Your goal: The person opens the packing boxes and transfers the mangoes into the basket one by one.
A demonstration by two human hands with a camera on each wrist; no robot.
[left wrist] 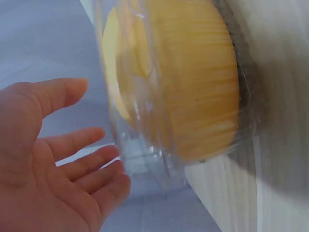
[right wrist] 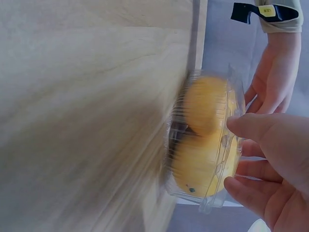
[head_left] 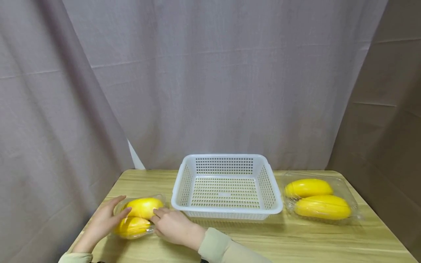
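Head view: left hand loose, right hand touching clear pack, hold unclear; basket separates second pack.

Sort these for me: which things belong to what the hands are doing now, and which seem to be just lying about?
Likely part of the job:
left-side clear container
two yellow fruits inside it
left hand, close by
right hand, at the container

Apparently not in use, with no hand at them:
white basket
right-side clear container
its two yellow fruits
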